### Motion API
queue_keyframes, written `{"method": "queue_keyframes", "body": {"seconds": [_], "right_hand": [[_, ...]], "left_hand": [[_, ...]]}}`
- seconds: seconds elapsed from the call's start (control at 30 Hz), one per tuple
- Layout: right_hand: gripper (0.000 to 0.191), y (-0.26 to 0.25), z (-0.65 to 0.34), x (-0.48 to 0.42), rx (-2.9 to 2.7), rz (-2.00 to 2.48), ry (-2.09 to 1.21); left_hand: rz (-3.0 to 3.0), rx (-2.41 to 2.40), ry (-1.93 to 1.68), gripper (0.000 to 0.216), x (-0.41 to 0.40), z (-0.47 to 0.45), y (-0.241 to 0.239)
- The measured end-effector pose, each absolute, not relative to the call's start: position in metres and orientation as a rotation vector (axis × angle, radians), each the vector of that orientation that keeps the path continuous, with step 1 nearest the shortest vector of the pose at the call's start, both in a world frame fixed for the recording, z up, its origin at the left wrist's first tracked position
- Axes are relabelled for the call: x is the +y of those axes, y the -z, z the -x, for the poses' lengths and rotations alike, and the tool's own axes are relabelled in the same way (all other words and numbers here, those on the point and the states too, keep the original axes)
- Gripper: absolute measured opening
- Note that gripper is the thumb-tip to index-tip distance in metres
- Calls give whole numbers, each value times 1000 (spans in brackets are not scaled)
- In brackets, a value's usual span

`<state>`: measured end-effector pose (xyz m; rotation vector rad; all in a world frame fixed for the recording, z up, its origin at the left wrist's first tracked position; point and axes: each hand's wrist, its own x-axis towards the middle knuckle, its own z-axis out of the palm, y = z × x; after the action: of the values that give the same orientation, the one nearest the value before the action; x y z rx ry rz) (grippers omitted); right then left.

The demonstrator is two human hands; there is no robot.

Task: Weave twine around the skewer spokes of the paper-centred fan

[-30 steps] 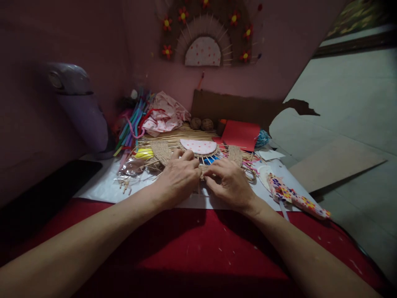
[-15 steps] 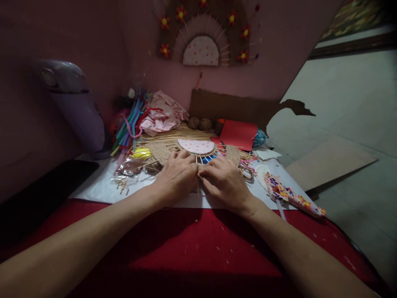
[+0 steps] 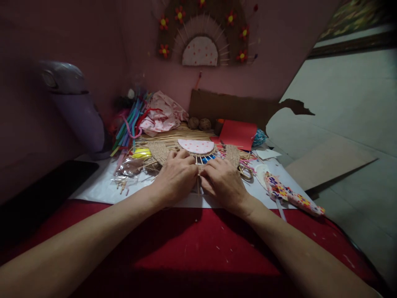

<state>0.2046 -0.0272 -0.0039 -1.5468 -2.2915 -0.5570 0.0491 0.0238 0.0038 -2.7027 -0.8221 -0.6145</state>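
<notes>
A half-round wall hanging lies in front of me, with thin sticks fanning out from a dotted fabric half-circle [image 3: 196,146]. Jute twine [image 3: 232,155] is woven between its sticks in a band. My left hand [image 3: 179,176] is closed on the near edge of the hanging, left of its middle. Close beside it, my right hand [image 3: 223,181] pinches at the same edge, fingers curled. The fingertips nearly meet over the woven band and hide much of it. What exactly lies between the fingertips is too small to make out.
A glue gun [image 3: 293,194] wrapped in flowered cloth lies at the right, near scissors handles [image 3: 247,173]. Red paper [image 3: 238,134], twine balls [image 3: 199,123] and dotted cloth [image 3: 164,112] sit behind. A purple tumbler [image 3: 79,109] and a dark phone-like slab [image 3: 46,196] are at left.
My right hand has shifted slightly, its fingers drawing in a little more. My left hand stays almost in place, and the hanging has not visibly moved.
</notes>
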Motion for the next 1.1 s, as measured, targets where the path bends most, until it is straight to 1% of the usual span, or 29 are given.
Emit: {"method": "queue_keyframes", "body": {"seconds": [0.3, 0.4, 0.5, 0.67, 0.8, 0.9, 0.93, 1.0, 1.07, 1.1], "right_hand": [[13, 6, -204, -26, -2273, 1514, 556], [14, 4, -206, -27, -2271, 1496, 511], [15, -7, -210, -30, -2194, 1496, 455], [20, -40, -235, -51, -1857, 1622, 393], [21, -59, -286, -75, -1684, 1966, 183], [24, -60, -335, -91, -1536, 2193, -115], [28, -58, -349, -96, -1494, 2217, -246], [42, -52, -370, -105, -1470, 2211, -490], [58, -43, -381, -113, -1448, 2227, -596], [63, -38, -383, -116, -1455, 2235, -628]], "left_hand": [[2668, -824, 613, 13, 24, -52, -2], [2677, -851, 613, 14, 24, -53, -1], [2712, -905, 630, 16, 25, -52, -1], [2774, -925, 684, 15, 27, -50, 3], [2792, -932, 703, 15, 28, -50, 1], [2799, -932, 699, 16, 28, -50, -2], [2797, -935, 698, 16, 28, -50, -3], [2798, -943, 696, 15, 28, -50, -3], [2805, -944, 689, 15, 28, -51, -3], [2805, -940, 689, 15, 28, -51, -3]]}}
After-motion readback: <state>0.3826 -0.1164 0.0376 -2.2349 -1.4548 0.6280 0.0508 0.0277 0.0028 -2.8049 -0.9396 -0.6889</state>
